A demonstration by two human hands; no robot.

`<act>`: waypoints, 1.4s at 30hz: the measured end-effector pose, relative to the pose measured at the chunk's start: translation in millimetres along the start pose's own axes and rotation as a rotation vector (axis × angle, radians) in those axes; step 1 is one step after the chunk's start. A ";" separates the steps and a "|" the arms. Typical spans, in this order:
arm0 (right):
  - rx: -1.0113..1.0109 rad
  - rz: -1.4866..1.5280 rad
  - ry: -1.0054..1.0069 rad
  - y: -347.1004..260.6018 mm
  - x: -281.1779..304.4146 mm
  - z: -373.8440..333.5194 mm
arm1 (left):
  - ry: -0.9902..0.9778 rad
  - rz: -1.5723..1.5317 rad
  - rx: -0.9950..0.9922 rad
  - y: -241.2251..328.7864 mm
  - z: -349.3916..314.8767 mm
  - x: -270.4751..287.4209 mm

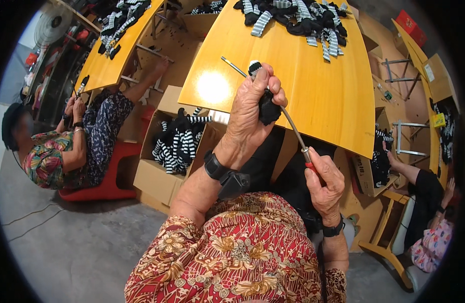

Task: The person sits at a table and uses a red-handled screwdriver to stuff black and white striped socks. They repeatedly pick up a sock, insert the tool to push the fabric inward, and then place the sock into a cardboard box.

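We see the thin metal rod (272, 96) run on a slant — its red-handled lower end clenched in the right hand (325, 184), its upper stretch threaded through the black sock (267, 107) gripped by the left hand's (250, 113) fingers above the yellow worktop (318, 96).

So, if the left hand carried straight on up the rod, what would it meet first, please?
Probably nothing at once: past the left hand, the rod's tip sticks out over bare yellow table. The striped pile lies farther; depth is unclear.
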State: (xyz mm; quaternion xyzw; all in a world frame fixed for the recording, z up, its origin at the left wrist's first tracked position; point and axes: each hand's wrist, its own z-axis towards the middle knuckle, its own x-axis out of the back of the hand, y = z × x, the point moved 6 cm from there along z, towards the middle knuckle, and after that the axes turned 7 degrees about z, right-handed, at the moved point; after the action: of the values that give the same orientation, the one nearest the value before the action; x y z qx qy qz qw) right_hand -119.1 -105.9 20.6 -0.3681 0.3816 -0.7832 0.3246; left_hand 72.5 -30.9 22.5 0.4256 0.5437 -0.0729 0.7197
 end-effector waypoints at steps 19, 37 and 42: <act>-0.294 0.411 0.027 27.5 -6.1 -20.3 | -0.069 0.146 -0.119 38.7 4.6 -34.8; -0.391 0.577 0.142 -5.6 -24.8 -12.0 | -0.045 0.071 -0.077 15.8 18.2 -46.3; -0.318 0.473 0.109 -5.3 -28.9 -8.0 | -0.050 0.074 -0.089 19.0 19.7 -39.7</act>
State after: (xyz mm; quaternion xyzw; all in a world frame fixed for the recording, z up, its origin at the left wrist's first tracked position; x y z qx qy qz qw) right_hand -112.0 -77.5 12.1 -0.2726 0.5917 -0.6349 0.4154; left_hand 81.6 -46.8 67.1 0.4112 0.5120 -0.0326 0.7535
